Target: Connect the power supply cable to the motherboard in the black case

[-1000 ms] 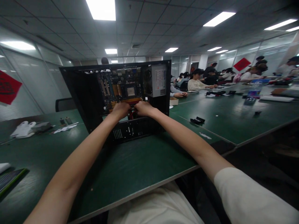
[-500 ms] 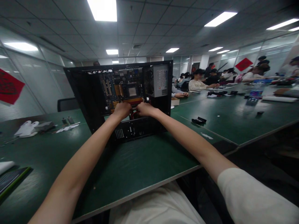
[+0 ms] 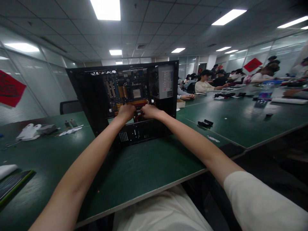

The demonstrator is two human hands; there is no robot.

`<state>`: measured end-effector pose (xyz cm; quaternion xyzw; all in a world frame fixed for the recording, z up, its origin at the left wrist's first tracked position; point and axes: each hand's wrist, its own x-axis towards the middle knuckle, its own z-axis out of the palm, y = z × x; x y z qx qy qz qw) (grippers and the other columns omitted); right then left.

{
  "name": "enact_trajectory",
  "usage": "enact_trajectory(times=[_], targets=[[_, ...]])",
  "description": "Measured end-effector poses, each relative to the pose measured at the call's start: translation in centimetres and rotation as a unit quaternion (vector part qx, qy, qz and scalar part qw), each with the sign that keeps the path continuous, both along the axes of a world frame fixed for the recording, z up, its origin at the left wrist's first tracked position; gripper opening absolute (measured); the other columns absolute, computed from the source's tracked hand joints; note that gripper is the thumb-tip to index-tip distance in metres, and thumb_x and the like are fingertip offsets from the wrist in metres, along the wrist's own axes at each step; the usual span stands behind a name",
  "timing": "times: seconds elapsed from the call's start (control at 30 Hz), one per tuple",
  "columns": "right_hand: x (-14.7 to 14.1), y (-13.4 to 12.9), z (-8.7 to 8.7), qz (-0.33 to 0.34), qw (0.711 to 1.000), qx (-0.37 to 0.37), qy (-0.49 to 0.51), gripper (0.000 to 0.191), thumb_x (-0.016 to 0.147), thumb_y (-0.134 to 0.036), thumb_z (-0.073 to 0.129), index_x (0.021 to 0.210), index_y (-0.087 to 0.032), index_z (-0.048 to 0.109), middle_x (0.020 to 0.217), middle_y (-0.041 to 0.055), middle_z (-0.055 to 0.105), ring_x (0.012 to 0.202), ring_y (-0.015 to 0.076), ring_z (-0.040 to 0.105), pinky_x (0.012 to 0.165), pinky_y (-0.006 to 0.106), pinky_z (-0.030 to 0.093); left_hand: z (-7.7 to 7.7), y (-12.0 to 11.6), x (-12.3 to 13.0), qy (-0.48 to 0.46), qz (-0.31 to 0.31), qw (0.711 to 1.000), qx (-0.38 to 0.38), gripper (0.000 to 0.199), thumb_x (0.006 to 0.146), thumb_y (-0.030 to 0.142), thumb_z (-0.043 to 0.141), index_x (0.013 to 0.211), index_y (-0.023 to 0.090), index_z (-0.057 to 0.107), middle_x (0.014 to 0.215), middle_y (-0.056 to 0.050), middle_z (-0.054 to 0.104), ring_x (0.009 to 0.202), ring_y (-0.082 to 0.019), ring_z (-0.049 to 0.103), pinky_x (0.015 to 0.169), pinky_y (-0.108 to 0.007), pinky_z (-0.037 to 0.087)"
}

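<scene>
A black computer case (image 3: 146,131) stands open toward me on the green table. Inside it are a motherboard (image 3: 130,81) with a pale square socket (image 3: 137,93) and, at the upper right, a silver power supply (image 3: 166,84). Both hands reach into the lower part of the case, close together, by a red-orange strip of slots (image 3: 139,103). My left hand (image 3: 127,112) has its fingers curled and pressed together, and my right hand (image 3: 150,111) is closed in the same way. What they pinch is hidden. Dark and red cables (image 3: 138,118) sit just below between them.
On the left lie a white plastic bag (image 3: 29,131), a grey block (image 3: 46,129) and a green-edged item (image 3: 16,184). Rightward are a black plastic part (image 3: 205,123), a small box (image 3: 180,104) and a bottle (image 3: 265,91). Several people sit along the tables at the right.
Both hands stay at the same spot in the case, fingers closed. The view has shifted very slightly. People in the background moved a little.
</scene>
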<state>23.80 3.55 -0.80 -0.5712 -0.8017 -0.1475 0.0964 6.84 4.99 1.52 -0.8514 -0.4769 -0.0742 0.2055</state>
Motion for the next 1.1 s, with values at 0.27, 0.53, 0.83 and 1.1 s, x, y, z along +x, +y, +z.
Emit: enact_trajectory(times=[0.27,0.53,0.83,1.1], targets=[[-0.1,-0.4,0.0,0.01,0.996,0.089,-0.02,0.028,0.102,-0.022,0.064,0.12,-0.011,0.082,0.135,0.0217,0.071,0.128,0.0375,0.067,0.098,0.039,0.059,-0.2,0.8,0.2,0.011,0.011,1.0,0.022,0.039,0.101,0.018,0.051,0.124,0.006,0.081,0.127,-0.027,0.076,0.122,-0.045,0.071,0.101,-0.053,0.058],[-0.2,0.2,0.1,0.05,0.996,0.07,-0.016,0.031,0.106,-0.016,0.056,0.123,-0.008,0.08,0.139,0.022,0.066,0.12,0.0329,0.071,0.103,0.039,0.057,-0.4,1.4,0.2,-0.003,0.01,0.999,0.03,0.039,0.1,0.019,0.053,0.126,0.008,0.081,0.134,-0.026,0.074,0.123,-0.042,0.07,0.102,-0.05,0.057],[0.3,2.2,0.3,0.132,0.989,0.065,-0.029,0.034,0.102,-0.005,0.056,0.131,-0.008,0.074,0.145,0.021,0.064,0.131,0.0311,0.065,0.109,0.038,0.052,-0.2,0.8,0.0,-0.005,0.005,1.0,0.018,0.041,0.102,0.02,0.052,0.13,0.008,0.079,0.133,-0.027,0.074,0.124,-0.045,0.07,0.104,-0.054,0.056],[0.5,3.4,0.3,0.135,0.989,0.057,-0.018,0.038,0.104,-0.011,0.058,0.141,-0.003,0.063,0.148,0.0259,0.061,0.14,0.0317,0.057,0.119,0.042,0.045,0.0,0.6,0.0,-0.029,-0.004,1.0,-0.003,0.042,0.102,0.02,0.051,0.131,0.01,0.08,0.138,-0.027,0.072,0.132,-0.046,0.066,0.11,-0.057,0.052]])
